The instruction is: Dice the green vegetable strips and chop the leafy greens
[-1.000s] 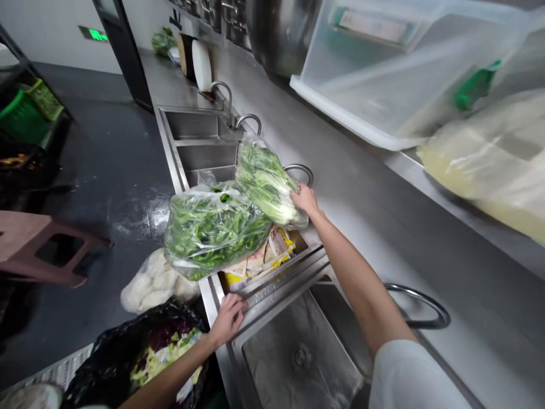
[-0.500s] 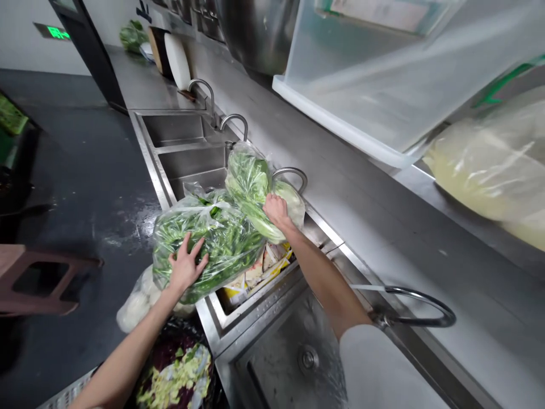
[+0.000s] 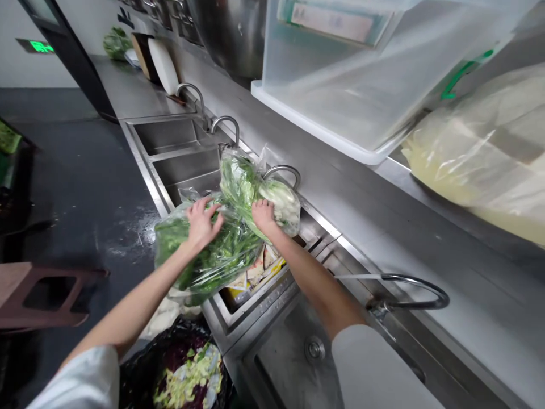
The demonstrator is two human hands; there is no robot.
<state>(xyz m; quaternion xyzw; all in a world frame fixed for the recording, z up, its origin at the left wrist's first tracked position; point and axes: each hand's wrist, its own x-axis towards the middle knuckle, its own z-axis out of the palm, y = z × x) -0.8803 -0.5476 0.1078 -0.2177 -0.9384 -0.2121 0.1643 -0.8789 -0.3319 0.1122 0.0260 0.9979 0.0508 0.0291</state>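
Observation:
A large clear plastic bag of green vegetables (image 3: pixel 230 255), perhaps green peppers, lies across the sink's near-left rim. My left hand (image 3: pixel 203 221) is over its top, fingers apart and bent, at or just above the plastic. With its fingers curled in, my right hand (image 3: pixel 263 215) grips a clear bag of pale leafy heads (image 3: pixel 238 179), which rests behind and to the right of the green bag. Where the fingers meet the plastic is partly hidden. Beneath both bags, yellow and white printed packets (image 3: pixel 251 278) sit in the sink compartment.
Two sink basins (image 3: pixel 183 165) with curved faucets lie beyond the bags. A black-lined bin (image 3: pixel 136 363) with vegetable scraps stands near left, below a pale bag (image 3: pixel 159 321). A shelf bears a translucent box (image 3: pixel 323 96) at upper right. A stool (image 3: pixel 42 284) stands at left.
My left hand has moved up and right across the green bag. My right hand remains on the leafy bag, whose right part has turned to show more pale stalks. The view has shifted slightly.

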